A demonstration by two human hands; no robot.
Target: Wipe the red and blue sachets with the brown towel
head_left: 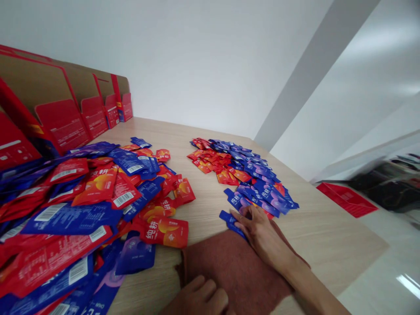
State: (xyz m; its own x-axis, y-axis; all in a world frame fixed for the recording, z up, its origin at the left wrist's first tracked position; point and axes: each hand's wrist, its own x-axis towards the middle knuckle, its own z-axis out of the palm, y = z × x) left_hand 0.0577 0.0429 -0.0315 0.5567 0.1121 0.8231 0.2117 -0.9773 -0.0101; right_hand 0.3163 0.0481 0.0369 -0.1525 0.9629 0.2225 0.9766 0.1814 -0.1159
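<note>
A small blue sachet [229, 220] lies flat on the desk [328, 236], at the near tip of the smaller spread of sachets [244, 175] and right by the edge of a brown cloth [229, 267]. The right hand [260, 234] rests over it, flat with the fingers a little apart, fingertips on the packet and not closed round it.

It looks like a light, thin foil pouch with a glossy skin. I'd judge it limp rather than stiff, apt to skate on the smooth wood, and hard to lift flat. A pinch at a sealed edge or corner seems the surest hold.

The left hand [200, 299] sits low on the cloth, fingers curled. I cannot tell whether it holds anything.

Further left, a much bigger heap of red and blue sachets [82, 210] sprawls across the desk. Behind it stand red cardboard cartons [65, 118]. A red sheet [348, 199] lies on the floor beyond the desk's right edge.
</note>
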